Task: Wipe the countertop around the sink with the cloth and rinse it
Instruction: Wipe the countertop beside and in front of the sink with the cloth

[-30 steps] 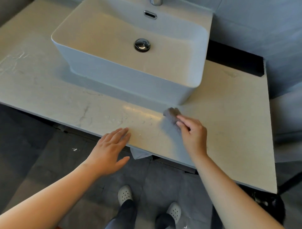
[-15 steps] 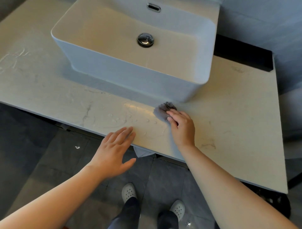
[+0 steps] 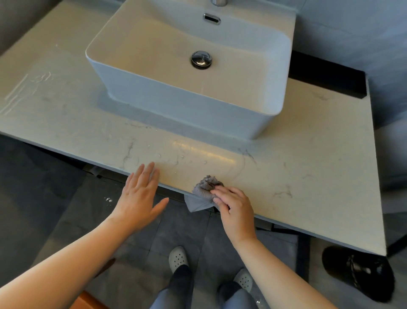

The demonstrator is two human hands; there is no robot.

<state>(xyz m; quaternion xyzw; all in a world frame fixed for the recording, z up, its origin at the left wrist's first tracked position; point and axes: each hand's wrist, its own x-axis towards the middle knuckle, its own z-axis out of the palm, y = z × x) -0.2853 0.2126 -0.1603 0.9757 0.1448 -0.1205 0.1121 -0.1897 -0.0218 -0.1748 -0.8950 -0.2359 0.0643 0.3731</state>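
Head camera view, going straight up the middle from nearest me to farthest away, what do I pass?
White clog → gray cloth at the front edge → countertop → sink front wall → drain plug → overflow slot → faucet base, cut off by the top of the picture.

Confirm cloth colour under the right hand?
Grey: the cloth is bunched under the right hand at the countertop front edge. Head view.

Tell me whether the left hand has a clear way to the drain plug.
Probably yes. The left hand is open and empty at the countertop edge; only the front wall of the sink stands between it and the drain plug.
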